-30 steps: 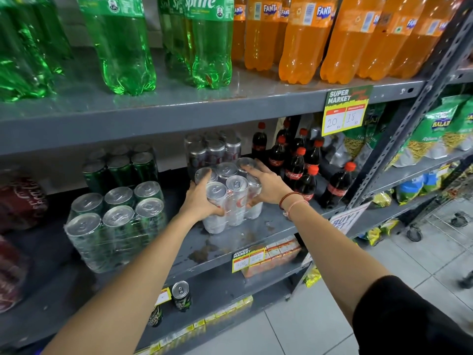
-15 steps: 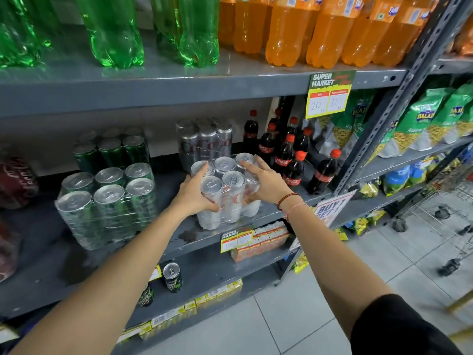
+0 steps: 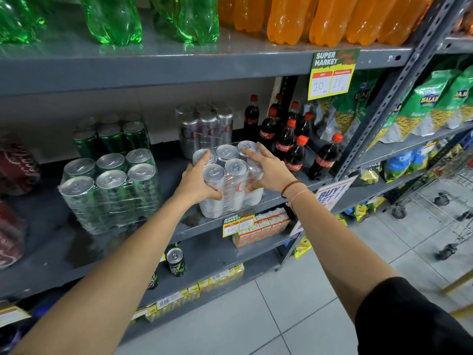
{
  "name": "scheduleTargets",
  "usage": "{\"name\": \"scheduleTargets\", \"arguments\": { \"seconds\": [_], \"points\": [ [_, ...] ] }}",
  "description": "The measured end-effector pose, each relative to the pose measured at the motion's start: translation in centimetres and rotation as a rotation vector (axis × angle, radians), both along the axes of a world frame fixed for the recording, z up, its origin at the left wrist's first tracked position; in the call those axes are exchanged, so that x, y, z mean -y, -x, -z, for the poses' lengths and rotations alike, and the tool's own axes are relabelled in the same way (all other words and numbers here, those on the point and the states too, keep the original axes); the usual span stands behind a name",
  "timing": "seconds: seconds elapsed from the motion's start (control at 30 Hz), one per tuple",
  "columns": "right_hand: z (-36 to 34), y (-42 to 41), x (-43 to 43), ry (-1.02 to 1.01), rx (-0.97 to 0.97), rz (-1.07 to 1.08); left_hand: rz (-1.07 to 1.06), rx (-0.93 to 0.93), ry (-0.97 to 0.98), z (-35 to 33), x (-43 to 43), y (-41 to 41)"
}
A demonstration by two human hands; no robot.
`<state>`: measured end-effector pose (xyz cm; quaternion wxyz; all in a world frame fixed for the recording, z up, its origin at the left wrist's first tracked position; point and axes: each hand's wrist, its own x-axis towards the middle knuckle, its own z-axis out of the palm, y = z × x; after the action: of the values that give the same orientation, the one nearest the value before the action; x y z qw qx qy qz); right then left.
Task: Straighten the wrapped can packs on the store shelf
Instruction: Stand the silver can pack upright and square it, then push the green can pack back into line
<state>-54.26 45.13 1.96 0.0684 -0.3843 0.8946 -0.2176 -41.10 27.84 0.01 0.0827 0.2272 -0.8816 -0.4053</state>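
Two hands, left hand (image 3: 195, 184), right hand (image 3: 268, 167), gripping one six-can silver pack (image 3: 231, 180)

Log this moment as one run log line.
step: straightening | held: silver can pack | left hand: left side | right hand: right side | shelf: front edge

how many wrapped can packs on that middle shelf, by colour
silver packs: 2
green packs: 2
red packs: 1 in view at the left edge, maybe more cut off
total: 5
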Motion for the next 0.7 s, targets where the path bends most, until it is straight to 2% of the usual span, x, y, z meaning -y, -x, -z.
{"name": "scheduleTargets", "arguments": {
  "seconds": [0.3,0.47,0.53,0.6,0.67,0.7],
  "points": [
    [-0.6,-0.3,0.2,-0.041,0.012,-0.004,-0.007,-0.023,-0.018,-0.3,-0.5,-0.4],
    [-2.1,-1.9,1.2,-0.189,0.07,0.005,0.06,0.009,0.008,-1.3,0.4,-2.5],
    [-3.2,-3.4,2.3,-0.125,0.029,0.016,0.034,-0.04,0.077,-2.0,1.7,-4.5],
    [-4.5,-5.5,4.1,0.054,-0.02,0.003,-0.023,-0.131,0.184,-3.2,3.6,-7.1],
    [-5.4,-7.8,6.7,0.205,-0.019,-0.065,-0.09,-0.177,0.293,-4.4,6.2,-9.9],
    [-5.5,-8.8,8.3,0.216,-0.005,-0.115,-0.119,-0.166,0.34,-4.9,7.6,-11.2]
  ]
}}
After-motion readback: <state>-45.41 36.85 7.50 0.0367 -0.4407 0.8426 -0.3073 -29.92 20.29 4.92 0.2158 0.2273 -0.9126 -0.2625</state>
